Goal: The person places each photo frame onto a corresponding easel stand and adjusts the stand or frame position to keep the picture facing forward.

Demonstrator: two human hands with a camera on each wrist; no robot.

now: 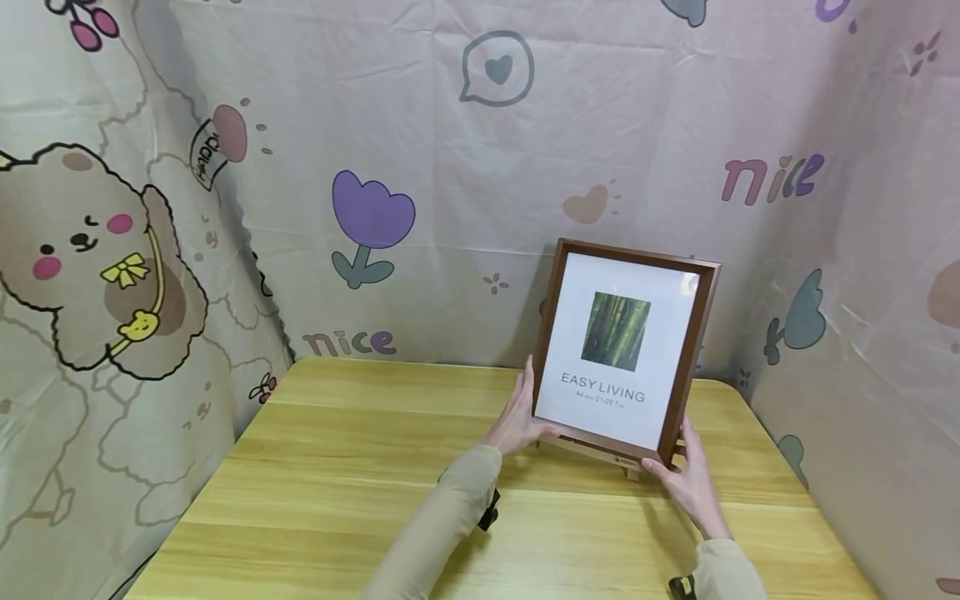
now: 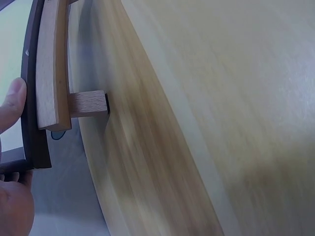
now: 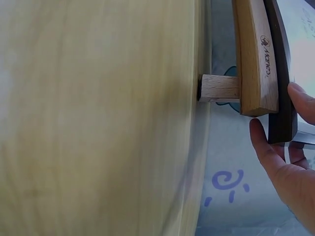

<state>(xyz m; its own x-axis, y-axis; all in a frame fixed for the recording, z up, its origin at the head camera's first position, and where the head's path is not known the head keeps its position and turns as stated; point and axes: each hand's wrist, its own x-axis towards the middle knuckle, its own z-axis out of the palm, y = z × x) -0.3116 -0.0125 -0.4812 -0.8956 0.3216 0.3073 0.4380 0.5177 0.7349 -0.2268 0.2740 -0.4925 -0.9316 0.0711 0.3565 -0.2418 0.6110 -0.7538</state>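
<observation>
A brown picture frame (image 1: 570, 333) with a white "EASY LIVING" sheet stands tilted back on a small wooden easel (image 1: 588, 451). My left hand (image 1: 517, 422) grips the frame's lower left edge, its thumb on the front and its fingers behind. At the lower right corner my right hand (image 1: 690, 483) holds the frame the same way. In the left wrist view the frame's dark edge (image 2: 30, 98) rests along the easel's ledge (image 2: 51, 73), and a short leg touches the table. In the right wrist view, the index fingertip lies close under the end of the ledge (image 3: 256, 64).
The easel stands toward the back right of a light wooden table (image 1: 360, 467). A printed cloth (image 1: 450, 183) hangs close behind the table and along both sides. Dark wrist gear (image 1: 489, 510) shows at the left sleeve.
</observation>
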